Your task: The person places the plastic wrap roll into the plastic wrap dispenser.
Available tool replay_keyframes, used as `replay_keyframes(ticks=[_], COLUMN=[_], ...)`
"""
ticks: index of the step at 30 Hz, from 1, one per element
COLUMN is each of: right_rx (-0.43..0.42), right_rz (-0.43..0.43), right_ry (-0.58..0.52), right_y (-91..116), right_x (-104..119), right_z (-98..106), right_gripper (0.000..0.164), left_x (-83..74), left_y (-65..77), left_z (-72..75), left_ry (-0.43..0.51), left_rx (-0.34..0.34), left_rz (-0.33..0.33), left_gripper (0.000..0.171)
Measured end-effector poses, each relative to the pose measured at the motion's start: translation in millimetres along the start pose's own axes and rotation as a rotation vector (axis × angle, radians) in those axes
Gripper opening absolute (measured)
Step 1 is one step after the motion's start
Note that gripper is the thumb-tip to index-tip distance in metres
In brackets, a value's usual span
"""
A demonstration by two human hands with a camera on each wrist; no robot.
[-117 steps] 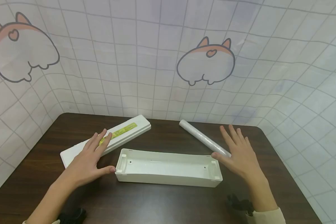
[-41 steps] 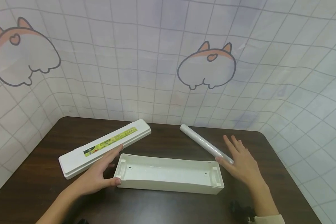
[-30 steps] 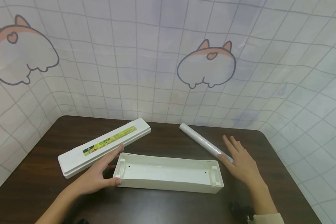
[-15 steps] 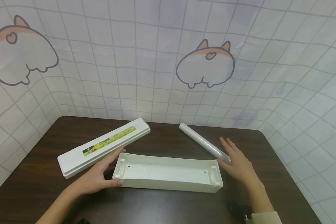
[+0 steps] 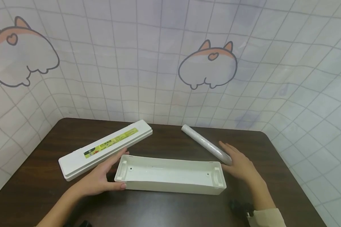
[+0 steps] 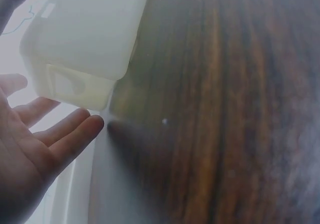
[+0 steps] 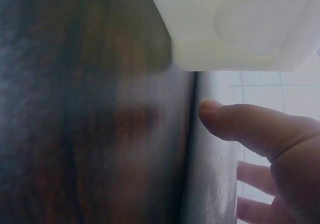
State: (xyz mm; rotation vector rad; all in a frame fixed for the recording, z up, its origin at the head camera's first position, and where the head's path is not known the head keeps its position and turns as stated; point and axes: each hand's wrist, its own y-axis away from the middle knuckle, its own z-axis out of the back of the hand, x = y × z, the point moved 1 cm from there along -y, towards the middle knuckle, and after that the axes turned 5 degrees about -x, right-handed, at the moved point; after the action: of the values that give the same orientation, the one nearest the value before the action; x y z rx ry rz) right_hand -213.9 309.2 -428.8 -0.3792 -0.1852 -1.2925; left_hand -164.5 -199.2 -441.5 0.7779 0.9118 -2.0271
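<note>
A long white plastic box (image 5: 170, 186) sits hollow side up on the dark table in the head view. At its left end my left hand (image 5: 98, 179) has the thumb along the front wall and straight fingers behind the corner. In the left wrist view, relaxed fingertips lie right by the box's end wall (image 6: 80, 87). My right hand (image 5: 240, 164) straddles the near end of a roll of clear plastic wrap (image 5: 203, 142). In the right wrist view its thumb (image 7: 250, 126) overlaps the roll (image 7: 215, 184), with fingers along the other side.
Behind my left hand a white lid (image 5: 71, 162) with a yellow-green label lies slantwise. The brown wood-grain table (image 5: 164, 209) ends at a white checked curtain (image 5: 116, 63) printed with cartoon animals.
My left hand has come down to the box's left end. My right hand has moved left and its fingers have drawn in around the roll, whose near end has shifted slightly left.
</note>
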Motion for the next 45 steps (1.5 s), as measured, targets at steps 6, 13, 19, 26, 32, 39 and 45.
replay_keyframes(ticks=[6,13,19,26,32,39,45], right_rx=[0.022,0.042,0.055,0.053,0.034,0.022,0.009], right_rz=[-0.008,-0.027,-0.046,-0.043,-0.028,-0.035,-0.033], right_ry=[-0.020,-0.014,-0.001,0.019,0.024,0.034,0.037], right_y=[-7,-13,-15,-13,-13,-13,-13], right_x=[0,2,4,7,9,9,9], right_z=[-1,0,-2,-2,0,0,-1], right_gripper=[0.087,0.084,0.078,0.072,0.067,0.064,0.063], left_x=[2.2,2.9,4.0,6.6,6.9,7.8,8.3], left_y=[-0.4,-2.6,-5.6,-4.7,-4.5,-4.9,-5.9], left_z=[0.3,-0.1,-1.9,-2.1,-2.8,-3.9,-3.1], left_ry=[0.007,-0.004,-0.041,-0.099,-0.103,-0.045,-0.051], left_rx=[0.002,0.004,0.011,-0.008,-0.011,0.002,0.004], left_rz=[-0.012,-0.008,0.014,0.044,0.038,0.063,0.062], left_gripper=[0.114,0.114,0.113,0.109,0.102,0.097,0.095])
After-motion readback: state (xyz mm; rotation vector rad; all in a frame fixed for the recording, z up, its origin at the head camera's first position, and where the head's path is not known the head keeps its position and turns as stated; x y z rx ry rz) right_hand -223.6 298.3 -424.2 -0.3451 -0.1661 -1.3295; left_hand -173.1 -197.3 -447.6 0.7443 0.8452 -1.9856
